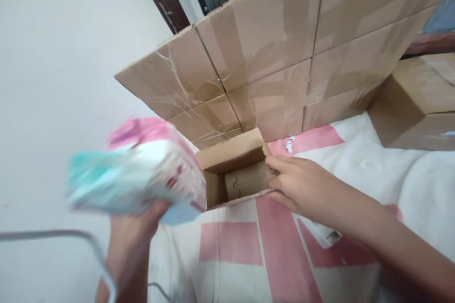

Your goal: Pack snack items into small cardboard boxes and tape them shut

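left hand [133,234] gripping soft pack [137,173] from below, looking light, squashy, slippery wrap | right hand [302,184] fingers pinching open box [234,170] rim, holding it steady

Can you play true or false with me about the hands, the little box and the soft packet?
1. The left hand holds a soft pink, white and teal packet. True.
2. The small cardboard box is taped shut. False: its top is open and you can see inside.
3. The right hand touches the open box's edge. True.
4. The open box sits on a plain blue cloth. False: the cloth is white with pink blocks.
5. Taped cardboard boxes are stacked behind the small box. True.
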### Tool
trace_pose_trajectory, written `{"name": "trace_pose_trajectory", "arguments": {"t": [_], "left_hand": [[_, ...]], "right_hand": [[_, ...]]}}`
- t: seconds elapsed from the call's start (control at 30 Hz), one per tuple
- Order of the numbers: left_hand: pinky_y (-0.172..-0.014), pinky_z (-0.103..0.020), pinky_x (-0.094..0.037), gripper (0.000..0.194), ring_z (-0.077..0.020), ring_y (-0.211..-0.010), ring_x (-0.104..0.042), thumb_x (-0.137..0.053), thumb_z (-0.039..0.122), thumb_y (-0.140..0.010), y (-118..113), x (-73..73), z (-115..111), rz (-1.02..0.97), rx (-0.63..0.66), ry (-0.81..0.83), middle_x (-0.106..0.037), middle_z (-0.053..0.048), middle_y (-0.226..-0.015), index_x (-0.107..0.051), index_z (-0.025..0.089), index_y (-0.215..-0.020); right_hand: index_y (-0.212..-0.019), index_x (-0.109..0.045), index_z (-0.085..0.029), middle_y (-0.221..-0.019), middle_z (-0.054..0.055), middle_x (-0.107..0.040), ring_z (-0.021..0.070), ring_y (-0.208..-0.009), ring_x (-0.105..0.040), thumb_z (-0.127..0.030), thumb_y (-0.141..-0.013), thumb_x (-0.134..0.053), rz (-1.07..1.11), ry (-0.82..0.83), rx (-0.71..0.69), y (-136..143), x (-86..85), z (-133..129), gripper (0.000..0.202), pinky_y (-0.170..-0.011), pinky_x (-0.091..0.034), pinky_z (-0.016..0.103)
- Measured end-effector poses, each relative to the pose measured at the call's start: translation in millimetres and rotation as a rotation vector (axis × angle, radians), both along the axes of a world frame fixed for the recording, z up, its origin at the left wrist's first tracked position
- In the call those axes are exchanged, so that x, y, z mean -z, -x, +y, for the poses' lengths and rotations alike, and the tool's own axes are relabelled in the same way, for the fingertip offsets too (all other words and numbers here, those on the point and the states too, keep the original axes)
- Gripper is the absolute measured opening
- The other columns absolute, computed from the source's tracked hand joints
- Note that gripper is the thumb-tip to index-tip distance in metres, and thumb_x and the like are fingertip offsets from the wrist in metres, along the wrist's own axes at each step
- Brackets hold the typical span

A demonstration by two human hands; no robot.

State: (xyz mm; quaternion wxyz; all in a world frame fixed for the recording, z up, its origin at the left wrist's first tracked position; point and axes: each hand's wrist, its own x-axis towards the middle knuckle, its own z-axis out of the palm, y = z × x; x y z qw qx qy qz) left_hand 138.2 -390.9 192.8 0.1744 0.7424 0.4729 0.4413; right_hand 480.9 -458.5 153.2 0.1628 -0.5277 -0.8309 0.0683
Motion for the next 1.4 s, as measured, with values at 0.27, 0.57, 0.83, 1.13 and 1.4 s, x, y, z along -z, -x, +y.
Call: {"name": "trace_pose_trajectory", "arguments": {"t": [0.27, 0.57, 0.83, 1.13, 1.4], "left_hand": [[-0.067, -0.035, -0.053, 0.063, -0.0319, -0.093, -0.072, -0.079, 0.055, -0.073, -105, 6.5, 40, 0.736, 0.362, 0.226, -0.072, -0.01, -0.107, -0.06, 0.021, -0.123], [-0.07, -0.034, -0.048, 0.052, -0.0325, -0.1, -0.071, -0.076, 0.043, -0.078, -132, 35.1, 48, 0.984, 0.383, 0.287, -0.072, -0.01, -0.113, -0.054, 0.022, -0.12], [-0.086, -0.041, -0.054, 0.046, -0.0335, -0.105, -0.071, -0.079, 0.037, -0.075, -144, 45.6, 56, 1.025, 0.419, 0.296, -0.07, -0.013, -0.119, -0.062, 0.02, -0.115], [-0.102, -0.043, -0.05, 0.046, -0.0303, -0.119, -0.066, -0.071, 0.056, -0.086, -79, 39.0, 57, 0.416, 0.15, 0.07, -0.072, -0.006, -0.127, -0.069, 0.028, -0.122], [-0.109, -0.054, -0.048, 0.081, -0.031, -0.114, -0.066, -0.017, 0.076, -0.096, -43, 148.0, 63, -0.417, 0.123, 0.133, -0.075, -0.011, -0.089, -0.075, 0.023, -0.077]], "right_hand": [[-0.08, -0.079, -0.02, -0.102, 0.009, -0.064, 0.0192, -0.08, -0.065, -0.025, -0.094, -0.066, 0.018, 0.065, 0.086, -2, -11.5, 0, 0.02, -0.068, -0.044, 0.032], [-0.082, -0.079, -0.02, -0.101, 0.007, -0.06, 0.017, -0.077, -0.062, -0.027, -0.095, -0.063, 0.042, 0.091, 0.094, -6, -9.7, 2, 0.022, -0.067, -0.043, 0.031], [-0.077, -0.077, -0.019, -0.106, 0.009, -0.059, 0.0182, -0.08, -0.061, -0.027, -0.093, -0.064, 0.028, 0.083, 0.086, -7, -5.8, 5, 0.022, -0.07, -0.044, 0.032], [-0.161, -0.027, -0.036, -0.137, 0.009, -0.055, 0.0207, -0.083, -0.069, -0.043, -0.083, -0.075, 0.241, 0.156, 0.144, -30, -11.0, 5, 0.092, -0.067, -0.052, 0.032], [-0.151, -0.039, -0.026, -0.137, 0.013, -0.059, 0.0319, -0.111, -0.069, -0.042, -0.079, -0.08, 0.304, 0.092, 0.227, -32, -3.8, 24, 0.084, -0.086, -0.059, 0.041]]}}
